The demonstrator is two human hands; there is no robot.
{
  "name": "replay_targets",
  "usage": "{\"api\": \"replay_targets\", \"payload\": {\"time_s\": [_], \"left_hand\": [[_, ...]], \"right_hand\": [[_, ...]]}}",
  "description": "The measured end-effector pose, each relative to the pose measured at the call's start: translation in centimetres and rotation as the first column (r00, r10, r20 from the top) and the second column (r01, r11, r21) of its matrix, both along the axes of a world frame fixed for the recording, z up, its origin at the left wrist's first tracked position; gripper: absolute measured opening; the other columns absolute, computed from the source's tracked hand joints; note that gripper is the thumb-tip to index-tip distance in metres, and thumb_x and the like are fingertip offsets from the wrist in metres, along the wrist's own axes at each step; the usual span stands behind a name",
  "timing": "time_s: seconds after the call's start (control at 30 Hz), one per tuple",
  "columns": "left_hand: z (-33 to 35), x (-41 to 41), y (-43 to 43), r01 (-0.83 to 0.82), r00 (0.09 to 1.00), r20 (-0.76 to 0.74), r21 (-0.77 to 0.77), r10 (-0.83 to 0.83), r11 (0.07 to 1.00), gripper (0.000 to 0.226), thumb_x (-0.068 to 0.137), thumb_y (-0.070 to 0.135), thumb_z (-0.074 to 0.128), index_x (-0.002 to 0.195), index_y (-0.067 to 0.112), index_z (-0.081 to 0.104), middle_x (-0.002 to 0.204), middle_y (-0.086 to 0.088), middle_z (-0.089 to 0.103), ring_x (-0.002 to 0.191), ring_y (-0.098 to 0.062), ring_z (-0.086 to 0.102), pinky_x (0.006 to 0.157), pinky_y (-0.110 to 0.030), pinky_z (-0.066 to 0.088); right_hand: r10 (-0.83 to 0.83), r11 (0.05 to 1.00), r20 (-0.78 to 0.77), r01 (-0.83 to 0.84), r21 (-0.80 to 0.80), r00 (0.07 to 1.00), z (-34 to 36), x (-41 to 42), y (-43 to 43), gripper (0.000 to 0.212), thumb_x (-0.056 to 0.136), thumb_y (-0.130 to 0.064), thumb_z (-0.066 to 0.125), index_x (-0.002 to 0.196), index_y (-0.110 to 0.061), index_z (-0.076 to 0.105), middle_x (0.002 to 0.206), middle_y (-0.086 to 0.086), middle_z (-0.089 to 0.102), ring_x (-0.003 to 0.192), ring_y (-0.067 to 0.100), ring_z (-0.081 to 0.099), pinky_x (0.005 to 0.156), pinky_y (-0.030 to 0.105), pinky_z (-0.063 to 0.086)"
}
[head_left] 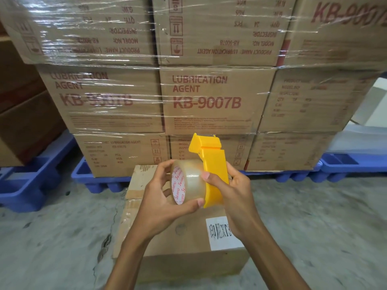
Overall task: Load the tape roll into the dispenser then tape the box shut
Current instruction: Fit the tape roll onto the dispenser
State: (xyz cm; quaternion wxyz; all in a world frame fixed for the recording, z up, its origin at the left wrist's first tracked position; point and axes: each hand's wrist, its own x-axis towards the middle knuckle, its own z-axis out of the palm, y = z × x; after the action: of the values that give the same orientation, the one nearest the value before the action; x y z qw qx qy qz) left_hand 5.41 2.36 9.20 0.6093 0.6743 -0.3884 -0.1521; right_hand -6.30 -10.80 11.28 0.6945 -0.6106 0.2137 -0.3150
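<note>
A clear tape roll [189,181] with a white core printed in red sits against the left side of a yellow plastic dispenser [213,164]. My left hand [161,197] wraps the roll from the left, thumb under it, fingers over the top. My right hand [236,187] holds the dispenser from the right, its thumb resting on the roll. Both are held above a brown cardboard box [184,233] on the floor, which bears a white label [222,233]. Its top seam is hidden by my hands.
A shrink-wrapped stack of cartons [209,101] marked "LUBRICATION AGENT KB-9007B" stands on blue plastic pallets [98,181] right behind the box. More cartons [25,122] stand at the left. Grey concrete floor [62,237] lies on both sides of the box.
</note>
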Motion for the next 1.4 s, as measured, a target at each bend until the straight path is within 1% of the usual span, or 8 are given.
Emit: {"api": "replay_targets", "payload": {"time_s": [0.13, 0.4, 0.5, 0.6, 0.77, 1.07, 1.23, 1.4], "left_hand": [[0.3, 0.0, -0.3, 0.013, 1.0, 0.015, 0.034, -0.013, 0.999, 0.088, 0.051, 0.042, 0.093, 0.129, 0.038, 0.052, 0.122, 0.019, 0.067, 0.119, -0.001, 0.062, 0.091, -0.024, 0.057], [0.9, 0.7, -0.1, 0.191, 0.978, 0.054, 0.179, -0.203, 0.965, 0.11, 0.049, 0.037, 0.096, 0.146, 0.039, 0.044, 0.134, 0.021, 0.056, 0.124, 0.001, 0.056, 0.087, -0.017, 0.056], [1.1, 1.2, 0.3, 0.275, 0.955, 0.039, 0.253, -0.293, 0.928, 0.131, 0.055, 0.024, 0.099, 0.158, 0.043, 0.02, 0.147, 0.021, 0.043, 0.132, 0.001, 0.05, 0.095, -0.013, 0.051], [1.5, 1.3, 0.5, 0.283, 0.943, 0.102, 0.254, -0.317, 0.925, 0.133, 0.059, 0.009, 0.096, 0.155, 0.053, 0.016, 0.134, 0.028, 0.048, 0.121, -0.009, 0.059, 0.094, -0.023, 0.057], [1.2, 0.9, 0.0, 0.132, 0.964, 0.202, 0.191, -0.17, 0.973, 0.112, 0.054, 0.026, 0.097, 0.148, 0.047, 0.04, 0.122, 0.013, 0.062, 0.105, -0.018, 0.067, 0.083, -0.039, 0.063], [0.4, -1.0, -1.1, -0.214, 0.966, 0.193, 0.227, 0.172, 0.95, 0.075, 0.045, 0.067, 0.081, 0.108, 0.035, 0.058, 0.069, 0.002, 0.072, 0.063, -0.007, 0.066, 0.055, -0.026, 0.053], [1.1, -0.3, 0.0, -0.066, 0.97, 0.244, 0.294, -0.008, 0.954, 0.097, 0.047, 0.061, 0.092, 0.131, 0.037, 0.048, 0.105, 0.018, 0.067, 0.094, 0.009, 0.062, 0.069, -0.013, 0.054], [1.2, 0.3, 0.5, 0.071, 0.92, 0.363, 0.207, -0.144, 0.976, 0.105, 0.054, 0.044, 0.097, 0.145, 0.034, 0.045, 0.134, 0.023, 0.054, 0.12, 0.005, 0.055, 0.093, -0.016, 0.052]], "right_hand": [[0.012, 1.0, -0.011, -0.012, 0.014, 1.0, -0.4, -0.4, -0.7, 0.043, 0.07, -0.028, 0.085, 0.11, -0.017, 0.074, 0.097, 0.008, 0.074, 0.084, 0.015, 0.07, 0.073, 0.035, 0.057], [0.176, 0.965, -0.01, -0.171, 0.199, 0.984, -0.7, -1.0, -1.0, 0.043, 0.078, -0.018, 0.08, 0.12, -0.015, 0.07, 0.119, 0.023, 0.072, 0.113, 0.045, 0.067, 0.1, 0.066, 0.048], [0.224, 0.918, 0.033, -0.222, 0.33, 0.974, -0.1, -1.3, -1.0, 0.043, 0.085, -0.014, 0.07, 0.127, -0.006, 0.064, 0.121, 0.027, 0.071, 0.114, 0.045, 0.067, 0.102, 0.062, 0.048], [0.268, 0.88, 0.061, -0.27, 0.39, 0.962, 0.6, -1.4, -1.1, 0.039, 0.093, -0.008, 0.061, 0.131, 0.001, 0.058, 0.12, 0.028, 0.071, 0.113, 0.043, 0.068, 0.102, 0.059, 0.05], [0.197, 0.866, 0.079, -0.211, 0.453, 0.977, 1.0, -0.9, -0.5, 0.032, 0.093, -0.006, 0.059, 0.124, 0.004, 0.061, 0.115, 0.029, 0.073, 0.109, 0.043, 0.07, 0.102, 0.059, 0.05], [0.119, 0.903, 0.12, -0.157, 0.4, 0.986, 1.1, -0.4, 0.4, 0.033, 0.093, -0.004, 0.061, 0.125, -0.001, 0.06, 0.114, 0.027, 0.074, 0.105, 0.042, 0.072, 0.099, 0.058, 0.052], [0.161, 0.874, 0.075, -0.177, 0.453, 0.984, 1.5, -0.7, 0.0, 0.035, 0.094, -0.008, 0.056, 0.127, 0.004, 0.059, 0.114, 0.027, 0.074, 0.105, 0.04, 0.073, 0.093, 0.052, 0.058], [0.214, 0.826, 0.058, -0.213, 0.522, 0.975, 1.5, -0.7, -0.1, 0.038, 0.095, -0.012, 0.054, 0.127, 0.006, 0.06, 0.115, 0.026, 0.074, 0.104, 0.038, 0.073, 0.088, 0.044, 0.061]]}}
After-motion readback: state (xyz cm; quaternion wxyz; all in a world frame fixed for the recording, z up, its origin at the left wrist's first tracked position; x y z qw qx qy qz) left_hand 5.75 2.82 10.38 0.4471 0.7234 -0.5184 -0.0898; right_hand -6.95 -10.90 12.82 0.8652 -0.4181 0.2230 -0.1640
